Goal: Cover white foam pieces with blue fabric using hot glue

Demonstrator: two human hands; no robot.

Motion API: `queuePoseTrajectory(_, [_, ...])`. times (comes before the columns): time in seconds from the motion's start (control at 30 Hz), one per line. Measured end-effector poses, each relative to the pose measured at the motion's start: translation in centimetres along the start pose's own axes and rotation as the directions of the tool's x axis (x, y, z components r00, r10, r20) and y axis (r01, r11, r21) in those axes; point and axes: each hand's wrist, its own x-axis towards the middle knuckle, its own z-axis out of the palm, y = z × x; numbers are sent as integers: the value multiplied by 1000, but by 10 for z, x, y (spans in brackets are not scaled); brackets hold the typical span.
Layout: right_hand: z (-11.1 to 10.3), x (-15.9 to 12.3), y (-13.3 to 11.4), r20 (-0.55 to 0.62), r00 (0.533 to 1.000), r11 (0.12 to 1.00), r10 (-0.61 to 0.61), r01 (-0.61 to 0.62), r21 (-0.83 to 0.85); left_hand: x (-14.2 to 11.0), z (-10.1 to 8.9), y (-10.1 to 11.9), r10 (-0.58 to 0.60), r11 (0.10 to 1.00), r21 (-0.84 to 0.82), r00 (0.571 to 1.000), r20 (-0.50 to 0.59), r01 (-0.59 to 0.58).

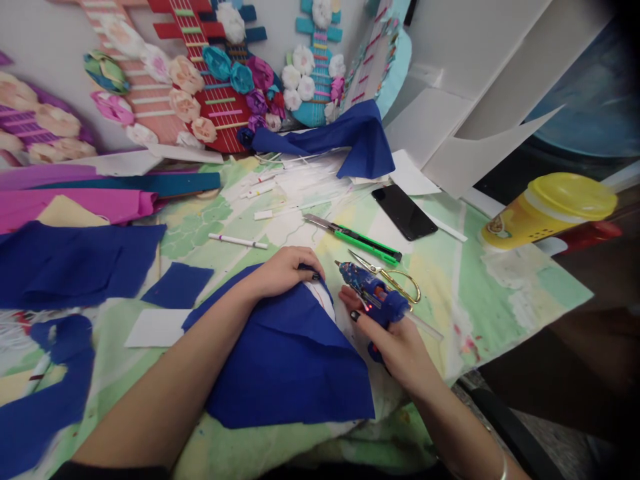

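Observation:
My right hand (400, 343) is wrapped round a blue hot glue gun (377, 293) with a lit red light and a clear glue stick out of its back. Its nozzle points up and left, close to the edge of the blue fabric (290, 360). On the far edge of that fabric lies my left hand (287, 270), fingers curled over it, pinching the fold. A white piece (321, 298) with a drawn line shows from under the fabric. Gold-handled scissors (395, 277) lie just beyond the glue gun, partly hidden by it.
Beyond my hands lie a green utility knife (360, 243), a white marker (237, 241) and a black phone (405, 212). A yellow lidded cup (545, 210) stands at the right. Blue scraps (177, 285) are on the left; flower-decorated guitar shapes (220, 100) lean against the wall.

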Motion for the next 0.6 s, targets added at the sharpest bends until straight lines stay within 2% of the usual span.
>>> queuePoseTrajectory(0.3, [15,-2,-3,-26,1000,999,-16,15,-34,-1,-2,3,-31,999,-23,998,-50,30])
queuePoseTrajectory(0.47, [16,-4,1,-35,999,998,15,-17,-58,-1,-3,0,-50,997,-58,994,-101,45])
queuePoseTrajectory(0.6, [15,0,-4,-89,996,995,33,-41,-96,-2,-3,-3,-60,995,-92,991,-123,48])
